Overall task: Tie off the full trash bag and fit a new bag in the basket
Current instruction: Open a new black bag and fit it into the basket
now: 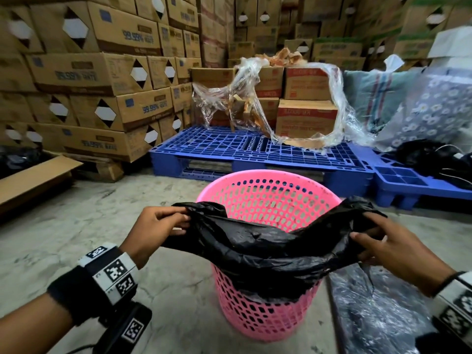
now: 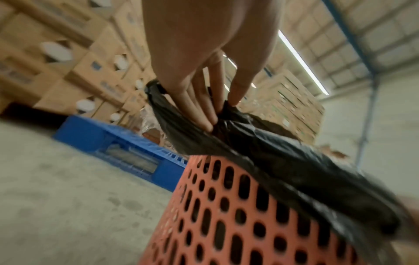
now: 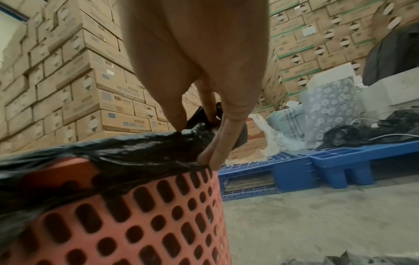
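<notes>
Black trash bag: crumpled film stretched in a sagging band across the near rim of the basket, lower centre of the head view, its middle draped down the basket's front wall; whether its mouth is open yet cannot be told.

Cardboard cartons: stacked high across the upper left and top of the frame.

Blue pallet: centre of the frame, behind the basket, carrying red-printed boxes and loose clear wrap.

Pink basket: perforated, upright on the concrete floor, lower centre; its far inner wall shows bare, so judged unlined.

Left hand: left of the basket; grip closed on the bag's left end, thumb above and fingers beneath.

Right hand: right of the basket; grip likewise holding the bag's right end, fingers curled over the film.

Step in hand, judged: fitting the fresh bag. To do it well: find the open edge and part its two layers; let the closed end drop inside the basket; spread the mouth evenly and fold it over the whole rim; pull gently, since thin film tears on the perforated wall.
</notes>
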`<state>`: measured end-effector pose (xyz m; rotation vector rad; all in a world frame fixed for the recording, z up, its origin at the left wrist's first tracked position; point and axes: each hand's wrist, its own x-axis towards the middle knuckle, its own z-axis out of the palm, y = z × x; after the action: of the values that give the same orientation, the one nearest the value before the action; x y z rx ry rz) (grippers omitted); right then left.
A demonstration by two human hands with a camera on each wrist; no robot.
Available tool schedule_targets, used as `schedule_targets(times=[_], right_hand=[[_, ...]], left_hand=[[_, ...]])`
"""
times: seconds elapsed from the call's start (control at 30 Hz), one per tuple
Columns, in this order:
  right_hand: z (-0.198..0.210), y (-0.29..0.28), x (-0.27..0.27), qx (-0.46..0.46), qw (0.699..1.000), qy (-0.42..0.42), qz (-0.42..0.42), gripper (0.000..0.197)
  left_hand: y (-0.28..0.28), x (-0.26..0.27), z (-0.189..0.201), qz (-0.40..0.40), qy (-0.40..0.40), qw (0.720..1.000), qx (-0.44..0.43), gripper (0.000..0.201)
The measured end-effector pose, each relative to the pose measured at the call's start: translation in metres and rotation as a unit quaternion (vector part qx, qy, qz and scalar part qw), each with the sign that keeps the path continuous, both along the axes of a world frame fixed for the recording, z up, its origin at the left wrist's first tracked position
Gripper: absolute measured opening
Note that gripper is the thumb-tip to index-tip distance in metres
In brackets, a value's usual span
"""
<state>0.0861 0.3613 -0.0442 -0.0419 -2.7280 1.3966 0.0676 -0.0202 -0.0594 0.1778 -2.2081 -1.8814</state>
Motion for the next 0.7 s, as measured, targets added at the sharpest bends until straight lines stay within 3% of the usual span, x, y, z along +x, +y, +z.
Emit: schedule_targets(times=[0.13,0.27,0.33,0.4,0.53,0.63,0.7], right_hand=[[-0.007,0.005,-0.014,-0.066,0.997,-0.034,-0.021,0.007],[-0.011,0.005,-0.022,-0.123,0.99,-0.057,-0.047,0.007],[-0.015,0.01,-0.027,-0.134,0.987,-0.068,-0.06,0.019],[-0.014,0.016,-0.031,-0.138,0.987,-0.043,-0.074,0.02],[-0.002,0.022,-0.026,-0.018,0.989,0.128,-0.078,0.016],[-0.006,0.018,-0.025,0.134,0.97,0.201,-0.034,0.013],[-0.013,0.015,-0.032,0.157,0.973,0.169,-0.001,0.044]], left_hand=[[0.004,-0.022,0.003,-0.023,-0.05,0.998,0.033,0.019],[0.002,-0.048,0.001,0.007,-0.055,0.998,0.015,0.018],[-0.001,-0.059,0.0,0.018,-0.065,0.998,0.007,0.021],[-0.005,-0.064,0.0,0.029,-0.064,0.998,-0.007,0.025],[-0.011,-0.047,-0.002,0.049,0.019,0.997,-0.063,0.016],[0.002,-0.03,0.003,-0.019,0.028,0.994,-0.102,0.007],[0.013,-0.03,0.006,-0.103,-0.006,0.992,-0.074,0.017]])
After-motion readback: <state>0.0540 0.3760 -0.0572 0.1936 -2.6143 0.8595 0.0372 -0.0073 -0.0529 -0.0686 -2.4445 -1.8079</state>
